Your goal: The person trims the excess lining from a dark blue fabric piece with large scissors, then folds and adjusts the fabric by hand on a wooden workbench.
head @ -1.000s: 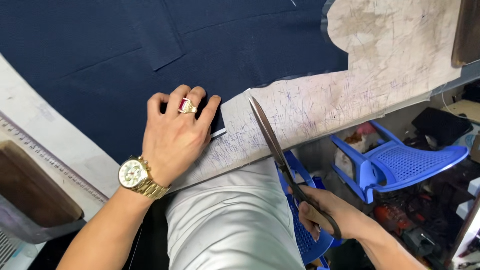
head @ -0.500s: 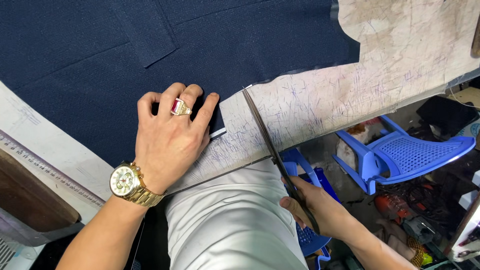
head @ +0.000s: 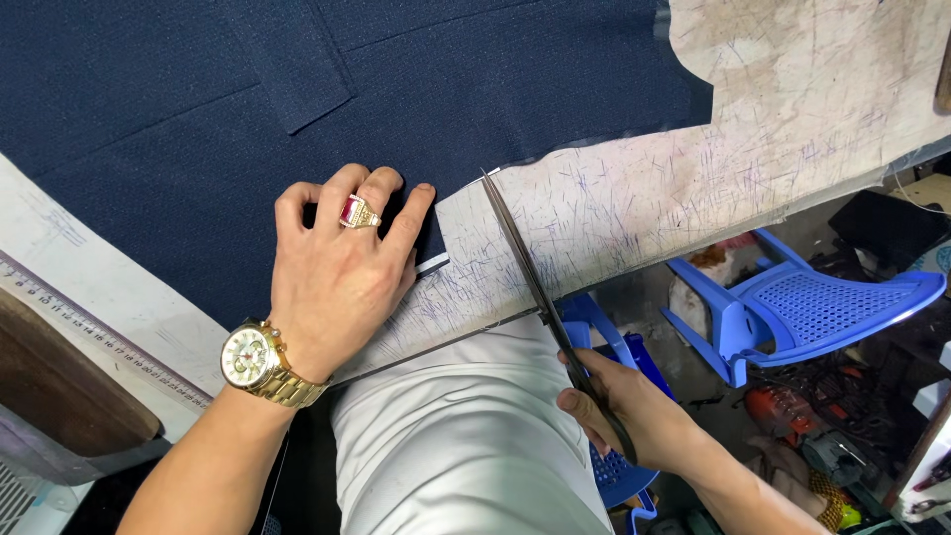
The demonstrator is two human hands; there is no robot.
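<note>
Head view: the left hand (head: 337, 272) lies open, flat on navy cloth (head: 297, 109) on the tabletop (head: 644, 198); the right hand (head: 634, 416) grips scissors (head: 530, 272), tips at the cloth's near edge.

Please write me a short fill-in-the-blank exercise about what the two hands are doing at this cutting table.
1. The left hand presses flat on the dark ____ fabric.
2. The right hand grips a pair of ____.
3. The left wrist wears a gold ____.
4. Beside the table stands a blue plastic ____.

Missing words: blue; scissors; watch; chair
</note>
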